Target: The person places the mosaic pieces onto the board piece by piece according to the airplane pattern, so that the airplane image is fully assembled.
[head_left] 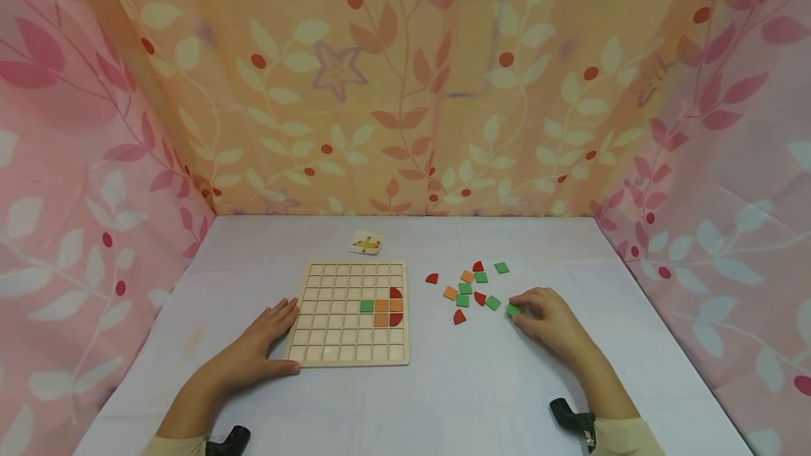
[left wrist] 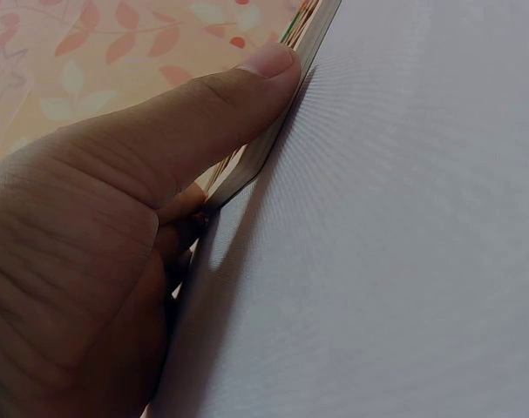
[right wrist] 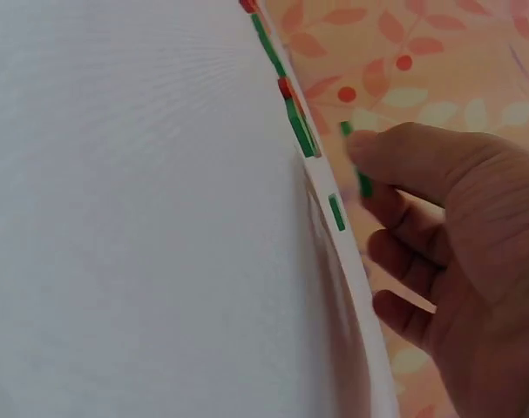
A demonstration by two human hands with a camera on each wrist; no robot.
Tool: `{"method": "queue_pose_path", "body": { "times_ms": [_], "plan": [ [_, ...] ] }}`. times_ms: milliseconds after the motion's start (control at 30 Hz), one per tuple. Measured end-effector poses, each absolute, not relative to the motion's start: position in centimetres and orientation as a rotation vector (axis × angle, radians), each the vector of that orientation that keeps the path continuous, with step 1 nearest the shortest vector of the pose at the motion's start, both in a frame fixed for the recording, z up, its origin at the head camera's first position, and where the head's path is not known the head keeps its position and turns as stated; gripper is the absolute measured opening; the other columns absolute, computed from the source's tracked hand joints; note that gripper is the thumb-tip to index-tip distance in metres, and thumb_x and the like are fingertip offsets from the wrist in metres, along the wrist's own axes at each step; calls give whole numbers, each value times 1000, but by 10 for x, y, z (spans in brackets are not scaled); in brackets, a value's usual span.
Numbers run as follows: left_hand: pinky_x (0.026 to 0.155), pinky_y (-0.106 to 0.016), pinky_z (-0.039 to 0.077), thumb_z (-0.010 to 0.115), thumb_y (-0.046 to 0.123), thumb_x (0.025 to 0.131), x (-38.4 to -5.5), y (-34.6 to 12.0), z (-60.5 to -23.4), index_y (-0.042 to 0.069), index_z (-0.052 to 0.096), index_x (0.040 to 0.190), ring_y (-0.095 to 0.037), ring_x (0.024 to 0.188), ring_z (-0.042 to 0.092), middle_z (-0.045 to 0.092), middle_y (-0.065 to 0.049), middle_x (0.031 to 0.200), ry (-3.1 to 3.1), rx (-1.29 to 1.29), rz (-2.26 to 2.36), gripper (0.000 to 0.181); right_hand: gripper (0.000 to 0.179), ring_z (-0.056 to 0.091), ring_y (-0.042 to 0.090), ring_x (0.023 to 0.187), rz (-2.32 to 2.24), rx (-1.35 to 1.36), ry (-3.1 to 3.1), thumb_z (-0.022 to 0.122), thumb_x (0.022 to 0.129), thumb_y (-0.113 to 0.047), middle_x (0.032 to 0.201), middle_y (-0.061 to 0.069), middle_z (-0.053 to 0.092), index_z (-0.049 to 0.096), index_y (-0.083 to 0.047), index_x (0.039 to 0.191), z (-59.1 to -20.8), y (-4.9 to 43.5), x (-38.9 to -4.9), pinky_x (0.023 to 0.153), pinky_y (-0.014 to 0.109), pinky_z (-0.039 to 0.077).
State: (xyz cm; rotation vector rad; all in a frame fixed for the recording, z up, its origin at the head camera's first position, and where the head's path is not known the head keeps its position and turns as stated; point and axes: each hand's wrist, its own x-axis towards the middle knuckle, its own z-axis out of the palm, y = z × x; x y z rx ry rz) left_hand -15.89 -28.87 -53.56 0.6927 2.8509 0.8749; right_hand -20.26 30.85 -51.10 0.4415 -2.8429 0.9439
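Observation:
My left hand [head_left: 256, 347] rests at the left side of a wooden grid board [head_left: 326, 336], its fingers along that side and its thumb against the near-left corner. In the left wrist view the thumb [left wrist: 273, 65] lies straight along the board's edge. Set in the board's right part are one green square, three orange squares and two red quarter-round tiles [head_left: 395, 293]. At the right, my right hand [head_left: 551, 319] pinches a green square tile [head_left: 512, 309] between thumb and fingers. The right wrist view shows that tile [right wrist: 364, 183] raised above the tabletop.
Loose tiles lie between the board and my right hand: several green squares [head_left: 493, 302], two orange squares [head_left: 450, 293] and several red quarter-rounds [head_left: 459, 317]. A small picture card [head_left: 366, 242] lies behind the board. Floral cloth walls [head_left: 405, 90] enclose the white table [head_left: 443, 400].

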Motion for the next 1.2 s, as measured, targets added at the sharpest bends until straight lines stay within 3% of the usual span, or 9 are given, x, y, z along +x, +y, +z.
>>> {"method": "queue_pose_path", "body": {
  "times_ms": [367,767,1200],
  "plan": [
    [117,-7,-11,82,62,74,-156,-287,-535,0,33,158,-43,156,16,25,-15,169,2846,692,916,115,32,56,25,119,1033,472,-2827,79,91,-21,116,-1,69,75,-17,122,-470,285,-214,104,58,48],
    [117,-8,-12,81,66,73,-159,-287,-534,2,32,159,-39,158,14,23,-10,170,2830,650,878,119,29,55,16,116,1114,620,-2763,79,91,-21,111,-10,68,76,-24,119,-453,234,-229,100,52,50],
    [118,-8,-11,83,62,73,-159,-286,-531,0,32,159,-40,157,15,23,-12,169,2825,669,886,117,27,54,14,111,1120,772,-2760,81,90,-22,109,-13,68,77,-21,117,-450,170,-242,97,45,53]
  ]
}}
